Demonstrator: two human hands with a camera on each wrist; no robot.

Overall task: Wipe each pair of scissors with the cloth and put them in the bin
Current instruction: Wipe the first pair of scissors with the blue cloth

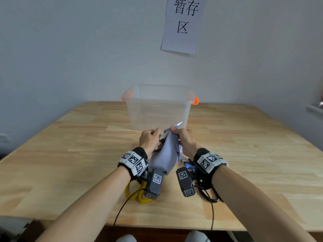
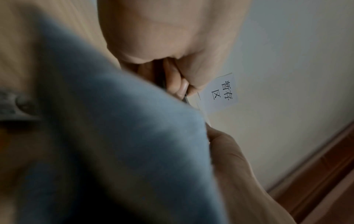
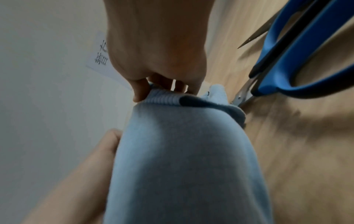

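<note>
My left hand [image 1: 154, 137] grips the dark handle of a pair of scissors, whose silver blade tip [image 1: 180, 123] pokes out towards the clear bin [image 1: 158, 109]. My right hand [image 1: 175, 131] pinches a light blue cloth [image 1: 166, 154] round the blade; the rest of the cloth hangs down between my wrists. In the left wrist view my curled fingers [image 2: 178, 86] close on the dark handle [image 2: 162, 81] beside the cloth [image 2: 114, 136]. The right wrist view has my fingers [image 3: 139, 92] pinching the ribbed cloth edge [image 3: 162, 97].
The bin has orange handles [image 1: 196, 100] and stands at the table's far middle, with nothing visible inside it. Yellow-handled scissors [image 1: 138, 195] lie under my left wrist. Blue-handled scissors [image 3: 306, 53] lie under my right wrist. A paper sign [image 1: 183, 25] hangs on the wall.
</note>
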